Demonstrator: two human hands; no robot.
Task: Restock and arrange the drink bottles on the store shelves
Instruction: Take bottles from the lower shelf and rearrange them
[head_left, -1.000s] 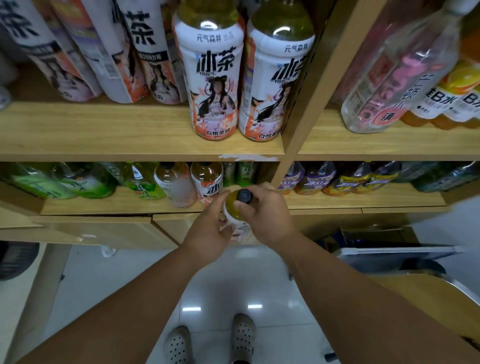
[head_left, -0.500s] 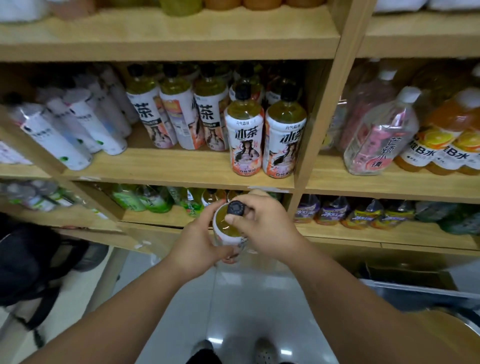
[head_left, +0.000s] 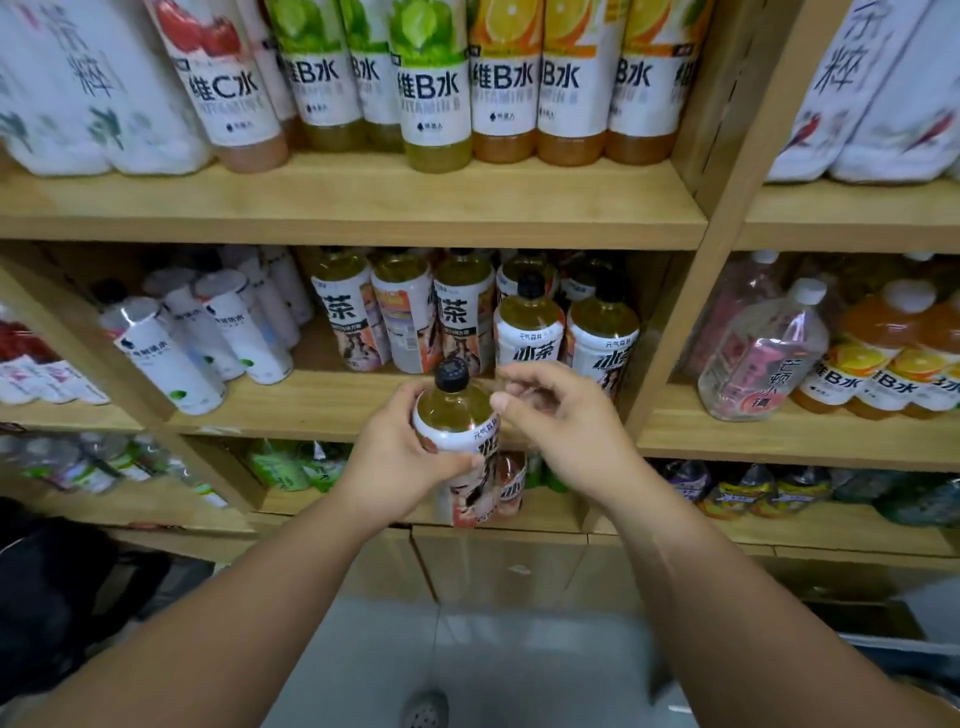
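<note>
My left hand (head_left: 395, 457) grips an iced tea bottle (head_left: 457, 415) with a black cap, yellow tea and a white label, upright in front of the middle shelf (head_left: 322, 405). My right hand (head_left: 561, 421) hovers just right of the bottle's neck with fingers loosely curled, holding nothing. Behind them on the middle shelf stand matching iced tea bottles (head_left: 527, 327) in rows, two at the front right.
The top shelf (head_left: 363, 202) carries vitamin water bottles (head_left: 434, 88). White bottles (head_left: 171, 353) lean at the middle left. A clear pink bottle (head_left: 763, 353) and orange bottles (head_left: 904, 353) fill the right bay past the wooden upright (head_left: 675, 322). Lower shelves hold green and dark bottles.
My right hand has let go of the bottle's cap and moved slightly right. The bottle has risen toward the middle shelf, and my view has tilted upward.
</note>
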